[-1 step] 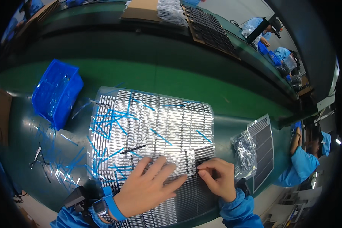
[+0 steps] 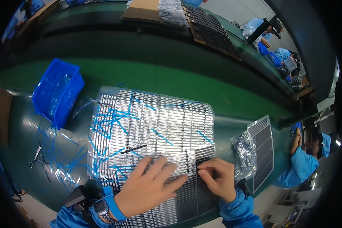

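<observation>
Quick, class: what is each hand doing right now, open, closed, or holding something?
Left hand: open, fingers spread flat on the tray of strips.
Right hand: closed, fingertips pinching at a strip on the tray; what it grips is too small to tell.

Factory line; green workbench (image 2: 186, 81); uniformed workers (image 2: 302, 163)

Green work table (image 2: 186, 81), curved by the lens. Lying on it: large tray of silvery ribbed strips (image 2: 159, 121) at centre, partly littered with thin blue film strips (image 2: 114, 117); blue plastic bin (image 2: 57, 91) at left holding clear and blue scraps; more loose blue strips (image 2: 60, 159) scattered on the green beside the bin; clear bag of small shiny parts (image 2: 245, 152) at right, just beside a dark ribbed tray (image 2: 264, 150). Far edge: cardboard sheet (image 2: 140, 11) and black trays (image 2: 211, 26).
</observation>
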`<state>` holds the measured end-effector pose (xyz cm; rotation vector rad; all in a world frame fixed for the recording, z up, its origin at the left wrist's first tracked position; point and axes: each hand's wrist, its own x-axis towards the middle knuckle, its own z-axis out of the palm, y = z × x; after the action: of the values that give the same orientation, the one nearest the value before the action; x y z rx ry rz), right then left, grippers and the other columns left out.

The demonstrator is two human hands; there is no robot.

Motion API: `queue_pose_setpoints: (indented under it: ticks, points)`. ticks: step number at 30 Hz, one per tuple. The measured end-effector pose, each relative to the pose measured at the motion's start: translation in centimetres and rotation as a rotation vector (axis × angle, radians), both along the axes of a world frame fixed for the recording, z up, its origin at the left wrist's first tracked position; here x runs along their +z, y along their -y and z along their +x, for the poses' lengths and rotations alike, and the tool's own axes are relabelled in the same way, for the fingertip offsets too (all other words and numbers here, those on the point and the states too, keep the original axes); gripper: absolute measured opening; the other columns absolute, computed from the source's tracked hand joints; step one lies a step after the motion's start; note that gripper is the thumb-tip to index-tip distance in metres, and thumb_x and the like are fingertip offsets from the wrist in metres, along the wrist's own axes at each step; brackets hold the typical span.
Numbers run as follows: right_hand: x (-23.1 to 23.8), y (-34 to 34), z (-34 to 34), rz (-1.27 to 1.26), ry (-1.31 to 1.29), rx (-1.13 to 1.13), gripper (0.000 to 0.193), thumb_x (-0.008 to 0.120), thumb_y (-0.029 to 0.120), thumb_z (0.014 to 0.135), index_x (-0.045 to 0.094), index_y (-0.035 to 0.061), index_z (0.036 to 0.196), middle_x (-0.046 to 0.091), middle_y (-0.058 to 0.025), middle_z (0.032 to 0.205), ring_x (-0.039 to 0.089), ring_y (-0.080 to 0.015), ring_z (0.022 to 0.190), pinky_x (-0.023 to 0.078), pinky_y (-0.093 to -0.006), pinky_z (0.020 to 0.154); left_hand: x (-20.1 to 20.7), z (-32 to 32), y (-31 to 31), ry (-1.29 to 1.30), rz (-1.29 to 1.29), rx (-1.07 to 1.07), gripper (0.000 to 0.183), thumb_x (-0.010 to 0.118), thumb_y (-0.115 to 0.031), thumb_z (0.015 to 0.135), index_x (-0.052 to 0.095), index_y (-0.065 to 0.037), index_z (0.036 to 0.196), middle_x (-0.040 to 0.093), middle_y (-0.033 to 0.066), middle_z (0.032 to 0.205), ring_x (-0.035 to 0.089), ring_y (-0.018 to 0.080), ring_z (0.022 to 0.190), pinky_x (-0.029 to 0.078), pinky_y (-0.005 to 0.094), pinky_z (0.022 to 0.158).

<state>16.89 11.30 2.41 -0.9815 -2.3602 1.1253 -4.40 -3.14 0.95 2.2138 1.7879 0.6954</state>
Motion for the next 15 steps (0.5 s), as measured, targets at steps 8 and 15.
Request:
queue_pose_setpoints:
  ticks: [8, 15]
  points:
    - [-1.3, 0.2, -0.5, 0.009, 0.0, -0.045, 0.023, 0.089, 0.007, 0.076, 0.074, 0.0023, 0.092, 0.067, -0.0028, 0.075, 0.055, -0.0067, 0.059, 0.043, -0.0224, 0.052, -0.4, -0.3, 0.1, 0.011, 0.042, 0.006, 0.06, 0.081, -0.045, 0.075, 0.069, -0.029, 0.131, 0.057, 0.0023, 0.121, 0.051, 0.0267, 0.123, 0.039, 0.0488, 0.102]
    - [-1.6, 0.0, 0.3, -0.065, -0.058, -0.063, 0.022, 0.09, 0.004, 0.073, 0.074, 0.0014, 0.088, 0.067, -0.0021, 0.074, 0.056, -0.0055, 0.061, 0.043, -0.0215, 0.053, -1.3, -0.8, 0.3, -0.052, 0.241, -0.008, 0.041, 0.081, -0.032, 0.078, 0.074, -0.018, 0.115, 0.062, 0.0032, 0.113, 0.059, 0.0247, 0.117, 0.044, 0.0452, 0.101]
